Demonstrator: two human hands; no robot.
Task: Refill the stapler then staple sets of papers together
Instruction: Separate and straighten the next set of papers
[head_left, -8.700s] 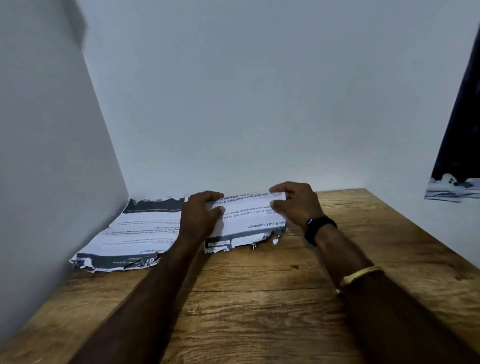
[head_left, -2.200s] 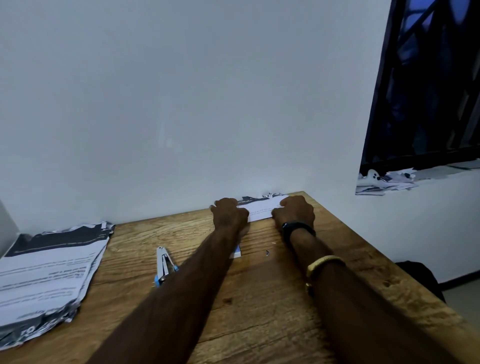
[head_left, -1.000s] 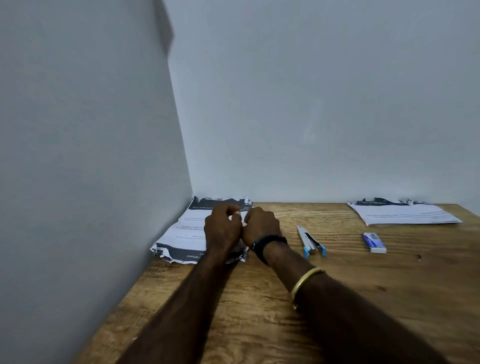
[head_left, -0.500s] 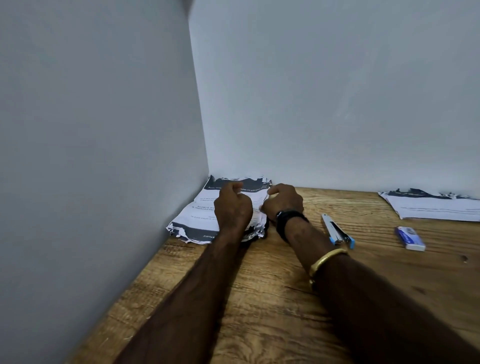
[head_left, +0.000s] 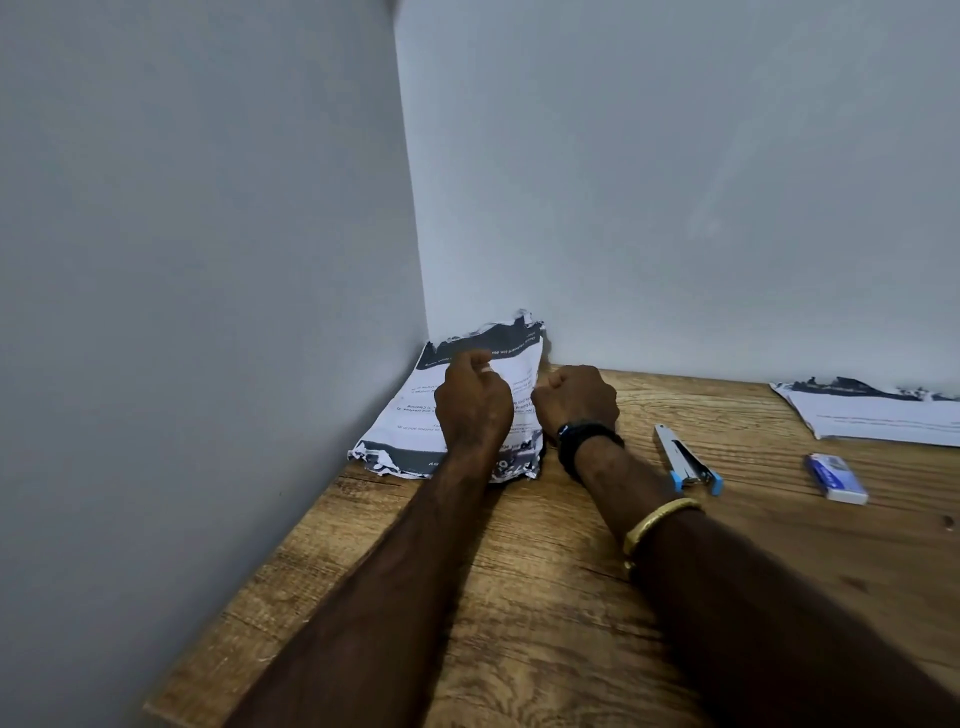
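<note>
A stack of torn printed papers (head_left: 415, 410) lies in the left corner of the wooden table (head_left: 545, 597). My left hand (head_left: 472, 405) rests on the stack with fingers curled, pinching the top sheets. My right hand (head_left: 574, 397) grips the stack's right edge, and the far right corner of the top sheets lifts off the pile. The white and blue stapler (head_left: 685, 460) lies on the table to the right of my right wrist. A small blue and white staple box (head_left: 836, 478) sits further right.
A second set of papers (head_left: 878, 415) lies at the back right against the wall. Grey walls (head_left: 208, 260) close the table on the left and back. The wood in front of my arms is bare.
Both hands went from the right-hand papers to the left corner stack. Over the last second the top sheets' far corner has risen as my hands closed on them.
</note>
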